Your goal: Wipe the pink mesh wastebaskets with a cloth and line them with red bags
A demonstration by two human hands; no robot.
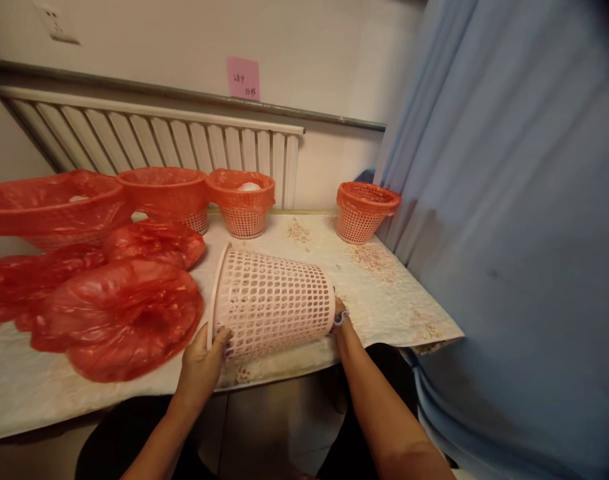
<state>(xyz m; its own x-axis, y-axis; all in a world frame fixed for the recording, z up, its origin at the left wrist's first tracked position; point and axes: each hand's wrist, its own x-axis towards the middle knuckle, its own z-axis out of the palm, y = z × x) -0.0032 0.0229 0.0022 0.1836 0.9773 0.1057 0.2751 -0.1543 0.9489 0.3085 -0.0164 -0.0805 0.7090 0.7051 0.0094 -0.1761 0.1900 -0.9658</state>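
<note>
A pale pink perforated plastic wastebasket (274, 300) lies tilted on its side above the front of the table, its wide rim to the left and its base to the right. My left hand (204, 357) grips the rim, with the thumb on the outer side. At the base end is my right hand (339, 312), its fingers mostly hidden behind the basket. A band circles the right wrist. Just left of the basket lie several tied or bunched red plastic bags (129, 313), apart from both hands.
Several wastebaskets lined with red bags stand along the back, including one holding something white (244, 223) and another at the right (359, 220). A radiator (159, 143) is behind them. A blue curtain (499, 220) hangs beside the patterned tablecloth (404, 300).
</note>
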